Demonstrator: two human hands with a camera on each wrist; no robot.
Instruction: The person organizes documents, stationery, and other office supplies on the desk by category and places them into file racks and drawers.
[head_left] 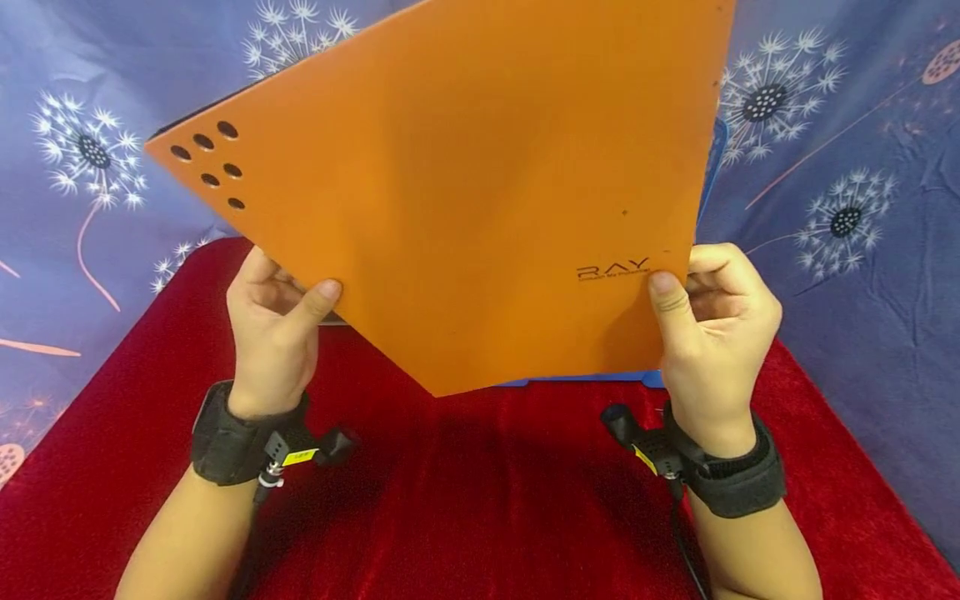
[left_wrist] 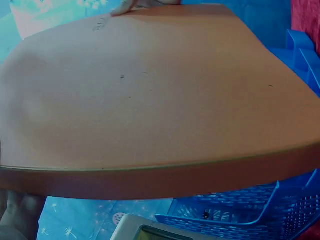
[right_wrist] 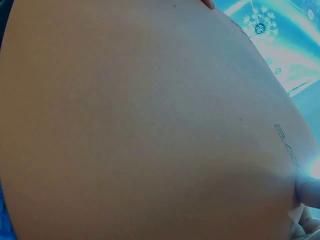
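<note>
A large flat orange case (head_left: pixel 487 208), printed RAY with several dark round holes near one corner, is held up and tilted in front of me. My left hand (head_left: pixel 273 329) grips its lower left edge, thumb on the front face and fingers behind. At its right edge, my right hand (head_left: pixel 712 321) pinches it, the thumb just beside the lettering. The left wrist view shows the case (left_wrist: pixel 160 100) has some thickness along its edge. Fingers behind the case are mostly hidden.
Behind the case, a blue plastic basket (left_wrist: pixel 240 215) shows partly, beside a pale device with a small screen (left_wrist: pixel 130 227). Red cloth (head_left: pixel 450 500) covers the table. A blue dandelion-patterned curtain (head_left: pixel 862 125) hangs around it.
</note>
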